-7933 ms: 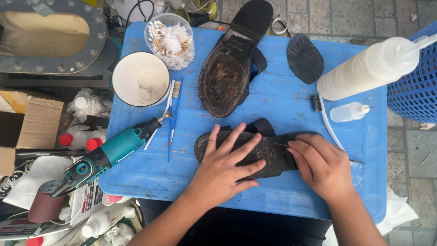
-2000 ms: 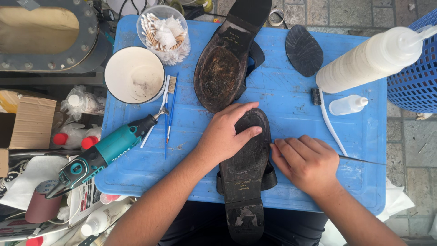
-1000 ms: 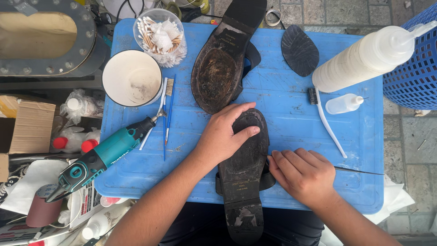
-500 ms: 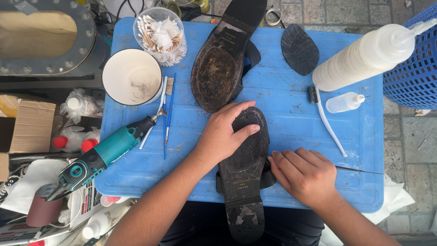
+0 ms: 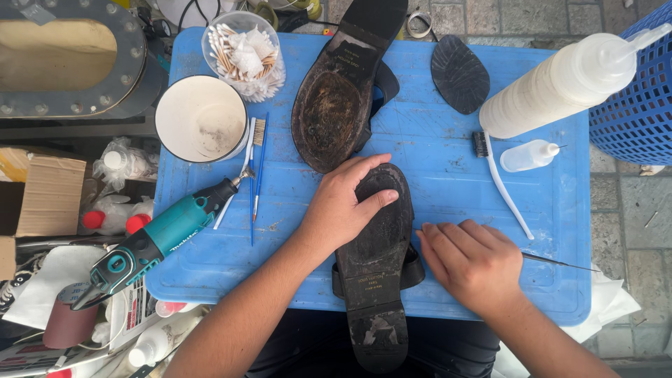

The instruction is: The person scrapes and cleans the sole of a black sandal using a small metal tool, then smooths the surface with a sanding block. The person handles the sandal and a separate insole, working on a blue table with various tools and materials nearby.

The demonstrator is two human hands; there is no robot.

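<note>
1. Left hand [image 5: 341,207] lies palm-down on the toe end of a black sandal [image 5: 376,260], fingers spread flat over the sole, pressing rather than clamped round it.
2. Right hand [image 5: 474,262] is just beside the sandal's right edge, fingers curled together. A thin metal tool [image 5: 560,262] sticks out from under it to the right; can't tell if the hand grips it or only rests on it.
3. Sandal lies sole-up near the front of the blue table [image 5: 434,182], heel hanging over the near edge toward the person.
4. A second, worn shoe [image 5: 336,98] lies sole-up further back, almost touching the left hand's fingertips. A loose black sole piece [image 5: 459,73] sits to its right.
5. Risks, judging from this:
   - Heel overhang: hard push on the toe could make the sandal tip or slide off.
   - Sharp tool tip near the table's right edge: could snag or roll off if the hand lifts.
   - Big squeeze bottle [image 5: 560,87] and small dropper bottle [image 5: 528,155] lie near the right arm; an elbow swing may knock them.
   - Rotary tool [image 5: 164,234] overhangs the left edge w/ cup [image 5: 199,119] and swab jar [image 5: 243,52] close by; a bump could send it down.
</note>
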